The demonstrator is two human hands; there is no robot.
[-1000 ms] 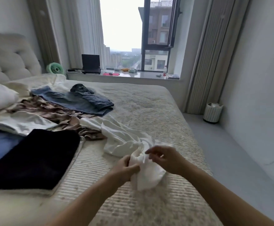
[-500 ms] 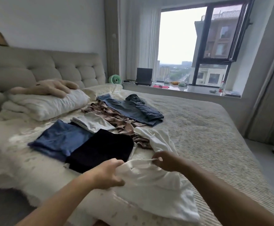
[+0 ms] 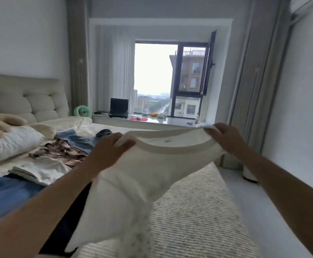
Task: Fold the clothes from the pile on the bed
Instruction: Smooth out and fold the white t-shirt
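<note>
Both hands, set apart, hold a white T-shirt (image 3: 142,174) up over the bed (image 3: 189,211): left hand (image 3: 109,151) and right hand (image 3: 224,136) each grip its neckline.

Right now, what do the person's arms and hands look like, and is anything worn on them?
Both forearms are bare as far as the frame shows: no sleeves, gloves, watch or bracelet visible. The left hand and right hand show no rings that I can make out.

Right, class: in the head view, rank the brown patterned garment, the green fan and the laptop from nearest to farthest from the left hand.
1. Brown patterned garment, on the bed, just left of the left hand.
2. Laptop, on the window ledge beyond it.
3. Green fan, at the ledge's left end; close to the laptop's rank.
</note>
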